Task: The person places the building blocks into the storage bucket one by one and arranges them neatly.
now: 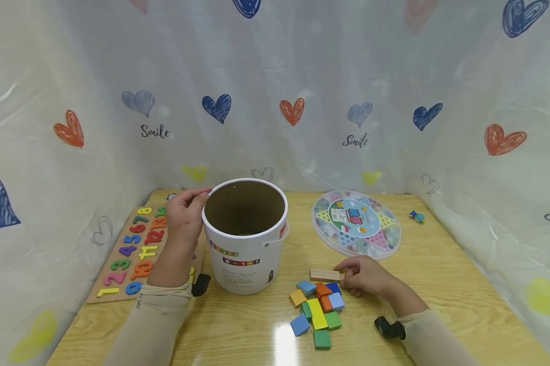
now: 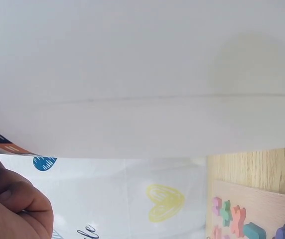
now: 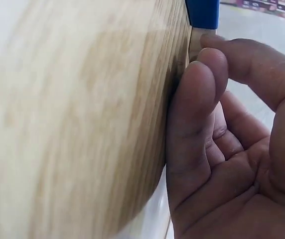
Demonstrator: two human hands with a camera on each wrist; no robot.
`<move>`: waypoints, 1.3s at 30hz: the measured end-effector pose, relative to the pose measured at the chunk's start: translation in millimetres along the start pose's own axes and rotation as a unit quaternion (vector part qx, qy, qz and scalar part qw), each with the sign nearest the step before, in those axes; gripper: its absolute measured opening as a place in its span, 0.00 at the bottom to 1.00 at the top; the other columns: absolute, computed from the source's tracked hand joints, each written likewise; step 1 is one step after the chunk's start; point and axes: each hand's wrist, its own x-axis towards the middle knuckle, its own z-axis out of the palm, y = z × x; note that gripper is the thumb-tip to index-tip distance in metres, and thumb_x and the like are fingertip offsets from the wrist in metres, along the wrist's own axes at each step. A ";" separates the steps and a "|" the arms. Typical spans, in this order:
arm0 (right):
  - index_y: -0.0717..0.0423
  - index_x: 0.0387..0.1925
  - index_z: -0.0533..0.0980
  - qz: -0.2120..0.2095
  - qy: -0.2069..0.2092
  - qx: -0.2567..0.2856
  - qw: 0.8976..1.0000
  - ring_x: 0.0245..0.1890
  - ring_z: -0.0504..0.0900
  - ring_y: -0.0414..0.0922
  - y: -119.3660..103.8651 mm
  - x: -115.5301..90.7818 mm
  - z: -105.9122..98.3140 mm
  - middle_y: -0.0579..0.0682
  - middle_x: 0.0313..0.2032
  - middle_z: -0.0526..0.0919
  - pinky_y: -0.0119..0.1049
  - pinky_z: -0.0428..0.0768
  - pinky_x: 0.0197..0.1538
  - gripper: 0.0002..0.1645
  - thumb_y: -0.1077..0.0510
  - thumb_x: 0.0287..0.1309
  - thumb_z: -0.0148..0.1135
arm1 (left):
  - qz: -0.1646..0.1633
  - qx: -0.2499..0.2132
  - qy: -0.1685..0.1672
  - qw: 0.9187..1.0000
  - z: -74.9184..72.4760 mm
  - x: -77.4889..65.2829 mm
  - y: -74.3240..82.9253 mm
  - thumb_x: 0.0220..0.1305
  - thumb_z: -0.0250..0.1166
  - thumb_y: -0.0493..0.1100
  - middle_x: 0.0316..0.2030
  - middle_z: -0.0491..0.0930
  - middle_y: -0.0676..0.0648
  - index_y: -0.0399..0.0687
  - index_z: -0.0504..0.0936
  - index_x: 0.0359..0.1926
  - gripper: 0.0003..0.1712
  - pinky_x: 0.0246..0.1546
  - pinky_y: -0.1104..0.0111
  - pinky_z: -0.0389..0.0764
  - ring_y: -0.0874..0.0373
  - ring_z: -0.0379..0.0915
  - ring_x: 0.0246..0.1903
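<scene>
White plastic bucket [image 1: 246, 258], round, with printed labels, standing on the pale wood-grain tabletop [image 1: 238, 325] left of its middle; we note its mouth facing up. We see the left hand [image 1: 183, 216] pinching the bucket's rim on the left side, its other fingers curled against the outside. The right hand [image 1: 367, 276] has thumb and fingers drawn together, pinching the right end of a tan oblong wooden block [image 1: 323, 275] with faint print; whether its underside touches the tabletop, we cannot tell. Just in front of it we record a loose cluster of small blue, orange, yellow and green blocks [image 1: 317, 314], several touching, right of the bucket. Along the tabletop's left edge lies a flat brown board with coloured numerals [image 2: 267, 205], partly hidden by the left forearm. Near the back edge, right of middle, we find a round clear game case with a star pattern [image 1: 355, 223]; towards the back right corner, a small blue-green figure [image 1: 417, 217]. Behind the back edge hangs a whitish curtain printed with hearts [image 1: 256, 66].
</scene>
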 end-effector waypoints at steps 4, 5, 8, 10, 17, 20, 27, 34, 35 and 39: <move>0.61 0.49 0.77 -0.009 0.008 -0.004 1.000 0.18 0.78 0.47 2.1 1.0 1.8 0.54 0.22 0.79 0.43 0.82 0.26 0.23 0.58 0.49 0.70 | 0.004 0.001 -0.001 1.000 0.2 1.1 -0.5 0.66 0.59 0.51 0.43 0.80 0.49 0.47 0.85 0.44 0.16 0.44 0.60 0.80 0.54 0.74 0.43; 0.61 0.48 0.78 -0.010 0.010 -0.006 1.000 0.18 0.78 0.47 2.6 1.2 2.1 0.54 0.22 0.79 0.43 0.82 0.26 0.23 0.58 0.49 0.70 | 0.003 0.000 -0.001 1.000 0.0 1.2 -0.7 0.66 0.59 0.52 0.42 0.80 0.49 0.47 0.85 0.44 0.16 0.44 0.60 0.80 0.54 0.74 0.43; 0.61 0.47 0.78 -0.010 0.017 -0.013 1.000 0.19 0.78 0.47 2.9 1.5 3.2 0.54 0.22 0.79 0.43 0.82 0.26 0.22 0.58 0.50 0.70 | 0.000 -0.002 -0.003 1.000 -0.1 0.6 -0.5 0.66 0.59 0.52 0.43 0.80 0.49 0.47 0.84 0.44 0.16 0.44 0.60 0.80 0.53 0.74 0.44; 0.61 0.46 0.78 -0.011 0.025 -0.008 1.000 0.20 0.78 0.47 2.5 1.3 3.9 0.54 0.23 0.80 0.42 0.82 0.26 0.21 0.58 0.51 0.69 | -0.003 -0.001 -0.003 1.000 0.0 -0.1 0.2 0.66 0.59 0.52 0.43 0.80 0.49 0.47 0.84 0.45 0.16 0.43 0.61 0.81 0.53 0.74 0.44; 0.59 0.48 0.78 0.005 0.052 0.054 0.997 0.22 0.79 0.49 1.1 3.9 3.2 0.56 0.26 0.80 0.45 0.83 0.29 0.19 0.60 0.53 0.66 | 0.007 -0.013 -0.003 1.000 0.9 -0.1 -2.0 0.66 0.59 0.49 0.42 0.80 0.48 0.45 0.84 0.43 0.15 0.41 0.65 0.81 0.54 0.73 0.43; 0.61 0.49 0.77 -0.004 0.051 0.071 0.996 0.22 0.78 0.50 -6.0 3.7 -0.8 0.59 0.27 0.80 0.45 0.82 0.29 0.19 0.60 0.54 0.65 | 0.008 -0.014 -0.002 1.000 1.0 -0.1 -2.1 0.66 0.59 0.49 0.42 0.80 0.49 0.45 0.84 0.43 0.15 0.41 0.64 0.81 0.54 0.73 0.43; 0.63 0.50 0.76 -0.060 0.041 0.066 0.995 0.24 0.81 0.52 -46.1 2.7 -19.4 0.65 0.29 0.80 0.46 0.83 0.31 0.22 0.57 0.54 0.67 | 0.011 -0.015 0.000 1.000 0.6 0.3 -0.2 0.66 0.59 0.49 0.42 0.80 0.48 0.44 0.84 0.43 0.15 0.43 0.61 0.81 0.53 0.74 0.44; 0.67 0.50 0.75 -0.144 0.027 0.096 0.985 0.20 0.77 0.46 -105.6 0.5 -38.0 0.53 0.25 0.81 0.42 0.82 0.28 0.20 0.61 0.57 0.64 | 0.008 -0.013 -0.002 1.000 -0.1 0.0 -0.5 0.66 0.60 0.50 0.43 0.80 0.48 0.46 0.85 0.44 0.15 0.43 0.60 0.81 0.53 0.73 0.44; 0.68 0.49 0.75 -0.158 0.027 0.101 0.982 0.19 0.77 0.45 -113.6 0.7 -39.8 0.52 0.25 0.81 0.41 0.81 0.27 0.19 0.62 0.57 0.64 | 0.008 -0.015 -0.001 1.000 0.0 0.2 -1.0 0.66 0.60 0.50 0.42 0.80 0.48 0.46 0.85 0.44 0.15 0.43 0.60 0.81 0.53 0.73 0.44; 0.66 0.48 0.76 -0.203 0.017 0.118 0.972 0.19 0.75 0.46 -142.4 2.9 -42.1 0.51 0.24 0.79 0.40 0.80 0.26 0.15 0.65 0.58 0.61 | 0.015 -0.023 0.000 1.000 1.8 1.4 -2.1 0.65 0.60 0.49 0.42 0.80 0.47 0.43 0.85 0.42 0.15 0.42 0.60 0.81 0.52 0.74 0.43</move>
